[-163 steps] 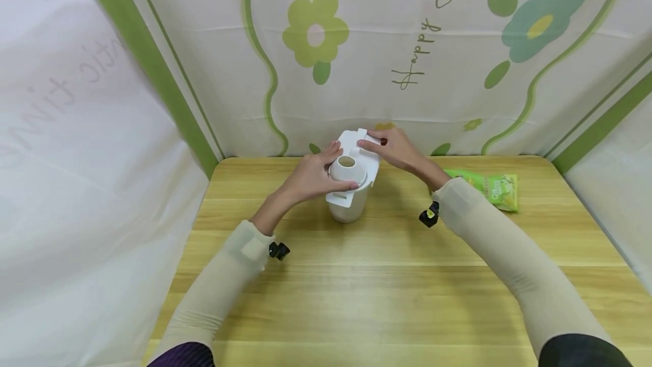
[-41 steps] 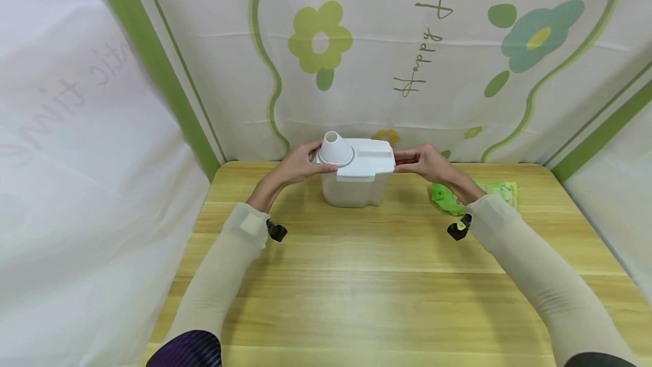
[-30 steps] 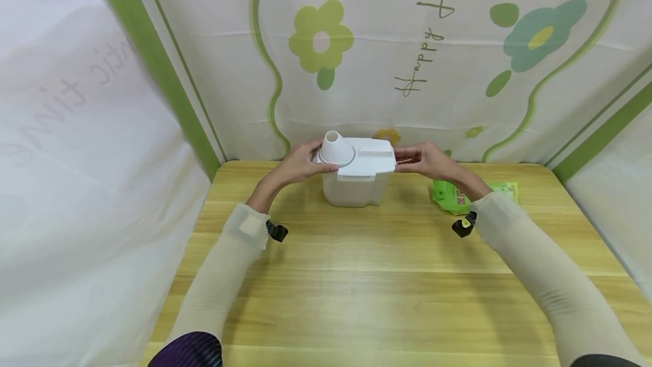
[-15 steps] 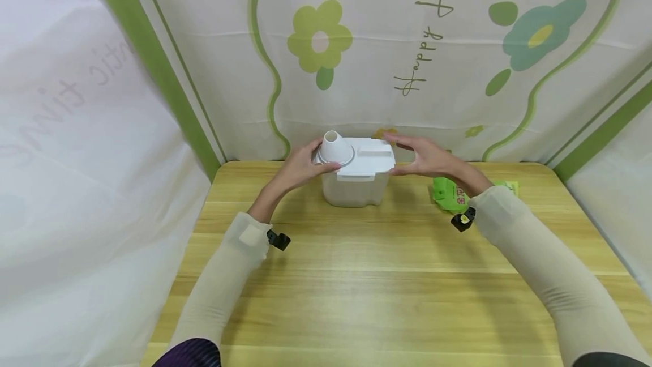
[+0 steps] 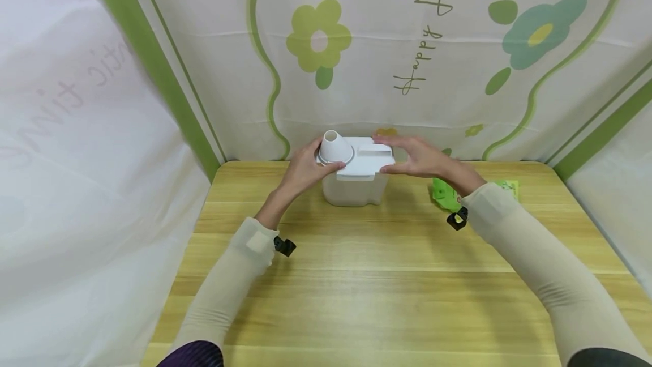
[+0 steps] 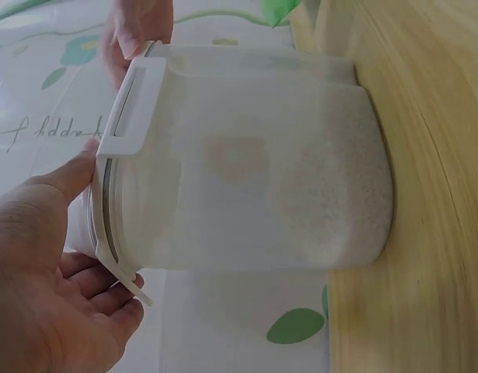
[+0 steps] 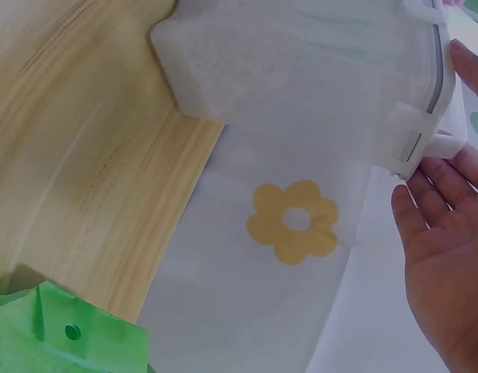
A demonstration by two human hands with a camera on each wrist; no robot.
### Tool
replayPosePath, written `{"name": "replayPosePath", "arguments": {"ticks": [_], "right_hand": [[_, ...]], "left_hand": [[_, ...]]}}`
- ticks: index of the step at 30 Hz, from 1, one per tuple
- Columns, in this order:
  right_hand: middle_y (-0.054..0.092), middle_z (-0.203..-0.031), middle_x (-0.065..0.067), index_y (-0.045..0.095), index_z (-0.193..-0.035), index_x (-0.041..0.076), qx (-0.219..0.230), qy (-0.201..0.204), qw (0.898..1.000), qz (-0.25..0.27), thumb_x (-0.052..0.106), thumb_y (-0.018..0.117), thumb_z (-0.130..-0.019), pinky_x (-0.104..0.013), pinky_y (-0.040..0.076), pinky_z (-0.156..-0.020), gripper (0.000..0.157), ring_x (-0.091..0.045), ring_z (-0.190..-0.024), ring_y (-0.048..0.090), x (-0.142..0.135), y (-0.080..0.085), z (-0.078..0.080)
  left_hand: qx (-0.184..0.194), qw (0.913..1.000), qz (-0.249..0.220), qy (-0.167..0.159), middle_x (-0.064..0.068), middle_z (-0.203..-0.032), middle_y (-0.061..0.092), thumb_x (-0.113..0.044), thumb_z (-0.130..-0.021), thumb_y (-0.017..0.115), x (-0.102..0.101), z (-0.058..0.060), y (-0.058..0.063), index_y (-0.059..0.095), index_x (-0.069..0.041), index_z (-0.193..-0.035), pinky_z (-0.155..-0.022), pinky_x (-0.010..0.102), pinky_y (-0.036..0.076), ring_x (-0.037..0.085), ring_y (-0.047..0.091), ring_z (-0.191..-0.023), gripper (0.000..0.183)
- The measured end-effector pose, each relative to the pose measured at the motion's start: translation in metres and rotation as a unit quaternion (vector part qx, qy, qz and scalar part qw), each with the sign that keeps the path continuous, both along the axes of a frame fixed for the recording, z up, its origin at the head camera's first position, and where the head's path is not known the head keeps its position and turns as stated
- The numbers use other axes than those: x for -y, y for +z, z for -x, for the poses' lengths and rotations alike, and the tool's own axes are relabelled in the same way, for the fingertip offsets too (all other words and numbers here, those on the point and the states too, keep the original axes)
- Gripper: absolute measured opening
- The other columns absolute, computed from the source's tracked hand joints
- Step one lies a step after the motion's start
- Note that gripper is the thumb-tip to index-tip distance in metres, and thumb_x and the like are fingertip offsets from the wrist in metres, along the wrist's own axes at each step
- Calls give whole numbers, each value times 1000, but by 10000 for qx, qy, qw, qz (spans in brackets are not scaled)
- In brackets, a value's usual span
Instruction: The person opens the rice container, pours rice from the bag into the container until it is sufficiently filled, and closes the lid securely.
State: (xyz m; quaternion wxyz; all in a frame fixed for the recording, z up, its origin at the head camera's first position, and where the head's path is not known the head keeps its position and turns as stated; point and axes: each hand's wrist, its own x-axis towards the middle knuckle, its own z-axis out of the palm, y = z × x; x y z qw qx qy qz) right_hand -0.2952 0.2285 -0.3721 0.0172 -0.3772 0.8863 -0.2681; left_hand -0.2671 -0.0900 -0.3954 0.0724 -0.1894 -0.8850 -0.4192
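A translucent food storage container (image 5: 355, 191) stands upright at the table's back edge, pale grains in its lower part visible in the left wrist view. On top sits a white lid (image 5: 361, 163) with a cone-shaped cap (image 5: 333, 149) at its left end. My left hand (image 5: 305, 169) grips the lid's left end, thumb along the front edge, other fingers behind. A flap (image 6: 137, 291) at that end stands out from the wall. Spanning the lid's right end, my right hand (image 5: 420, 157) has its thumb at the front edge and fingers at the back.
A green packet (image 5: 448, 194) lies to the right, partly hidden by my right wrist. Behind the wooden table (image 5: 356, 287) hangs a flower-printed cloth (image 5: 377, 44). More white cloth (image 5: 76, 186) hangs at the left side.
Since the oldest frame the container has turned from end-on to broadside. Over the last second my right hand has slid left from the container's right end onto the lid's edges; my left thumb shifted slightly right.
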Motion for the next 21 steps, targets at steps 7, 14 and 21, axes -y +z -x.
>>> {"name": "replayPosePath", "arguments": {"ticks": [7,14,21], "right_hand": [[50,-161,-12,52,-157,10,-204,-145,9997,-55,39,83,-92,-63,41,-116,78,-41,-144,51,-1,0,-4],[59,-152,-19,60,-147,-1,-981,-61,9952,30,37,87,-88,-61,50,-108,75,-44,-134,60,1,-4,-15],[60,-145,-27,60,-143,-9,-1408,27,9895,314,29,91,-82,-65,51,-105,78,-50,-129,62,-3,-13,-27]], "left_hand": [[106,9998,141,62,20,-141,67,-43,-88,88,-1,2,2,53,0,-152,-108,47,52,34,64,-129,85],[305,9991,245,148,21,-149,61,-46,-89,86,3,7,5,51,-3,-156,-112,49,48,35,59,-137,88],[506,9980,260,272,16,-156,55,-51,-89,84,4,11,7,53,-5,-155,-118,49,44,34,51,-146,86]]}}
